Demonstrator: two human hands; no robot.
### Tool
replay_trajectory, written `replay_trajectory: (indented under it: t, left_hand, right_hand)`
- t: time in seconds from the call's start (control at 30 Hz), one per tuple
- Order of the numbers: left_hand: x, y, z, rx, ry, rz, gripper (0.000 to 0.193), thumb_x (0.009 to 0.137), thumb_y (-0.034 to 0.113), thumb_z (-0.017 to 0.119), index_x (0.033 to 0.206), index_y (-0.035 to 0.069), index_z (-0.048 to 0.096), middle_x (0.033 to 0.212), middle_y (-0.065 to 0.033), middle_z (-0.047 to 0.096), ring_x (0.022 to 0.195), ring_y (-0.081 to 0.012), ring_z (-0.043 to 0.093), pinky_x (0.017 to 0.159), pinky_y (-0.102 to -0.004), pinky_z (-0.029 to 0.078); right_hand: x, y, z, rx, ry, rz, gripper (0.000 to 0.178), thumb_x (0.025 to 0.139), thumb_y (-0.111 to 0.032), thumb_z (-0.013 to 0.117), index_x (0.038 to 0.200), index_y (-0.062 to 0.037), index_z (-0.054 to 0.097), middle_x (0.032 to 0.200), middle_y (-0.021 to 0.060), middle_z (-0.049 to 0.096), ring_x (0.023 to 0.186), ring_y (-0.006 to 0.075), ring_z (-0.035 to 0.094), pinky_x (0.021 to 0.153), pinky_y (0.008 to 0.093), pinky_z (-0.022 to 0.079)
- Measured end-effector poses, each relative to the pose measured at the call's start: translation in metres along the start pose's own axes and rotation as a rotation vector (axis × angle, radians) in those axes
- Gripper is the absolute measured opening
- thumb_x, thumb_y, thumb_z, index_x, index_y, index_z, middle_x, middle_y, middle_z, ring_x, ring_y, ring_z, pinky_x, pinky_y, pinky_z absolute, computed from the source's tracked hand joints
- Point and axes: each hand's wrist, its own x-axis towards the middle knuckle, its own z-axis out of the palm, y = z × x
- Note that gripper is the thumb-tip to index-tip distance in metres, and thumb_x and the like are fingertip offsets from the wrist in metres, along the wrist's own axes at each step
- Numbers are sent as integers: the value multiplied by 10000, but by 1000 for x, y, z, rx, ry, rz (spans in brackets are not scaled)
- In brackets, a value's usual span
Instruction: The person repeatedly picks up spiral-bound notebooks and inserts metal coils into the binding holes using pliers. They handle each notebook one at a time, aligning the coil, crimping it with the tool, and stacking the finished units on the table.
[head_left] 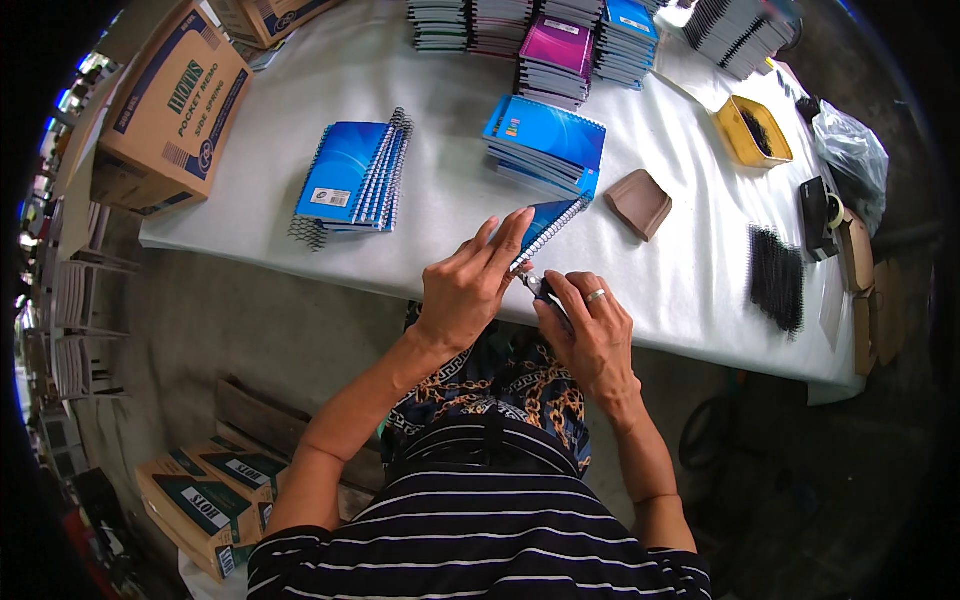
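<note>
A small blue spiral notebook (pixel 543 216) is gripped in my left hand (pixel 462 285), tilted at the table's front edge with its coil side facing right. My right hand (pixel 596 335), with a ring on one finger, is closed round a pair of pliers (pixel 535 284). The jaws of the pliers are at the near end of the notebook's coil; whether they bite on the wire I cannot tell. Just beyond the held notebook lies a pile of blue notebooks (pixel 550 132). To the left lies another blue stack (pixel 350 175), coils sticking out at its edges.
A cardboard box (pixel 180 105) stands at the table's left end. Stacks of notebooks, including a magenta one (pixel 556 44), line the back. On the right are a brown curved piece (pixel 639 205), a yellow container (pixel 738 140), black coils (pixel 776 280) and a tape dispenser (pixel 819 219).
</note>
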Motion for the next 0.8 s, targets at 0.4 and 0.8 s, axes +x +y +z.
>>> replay_trajectory:
  t: [0.4, 0.8]
  left_hand:
    - [22, -53, -72, 340, 262, -3, 632, 798, 138, 722, 1395, 205, 524, 1287, -28, 631, 1053, -276, 660, 837, -349, 565]
    - [52, -179, -118, -1455, 37, 50, 558, 941, -27, 508, 1474, 50, 362, 1507, -182, 359, 1334, -452, 408, 1094, -478, 399]
  right_hand:
    - [33, 25, -7, 397, -287, 291, 226, 961, -193, 587, 1034, 19, 616, 886, 134, 597, 719, 248, 610, 669, 357, 488]
    - [115, -13, 61, 1032, 119, 141, 815, 739, -92, 820, 1435, -68, 396, 1481, 137, 420, 1361, 273, 414, 1081, 437, 401]
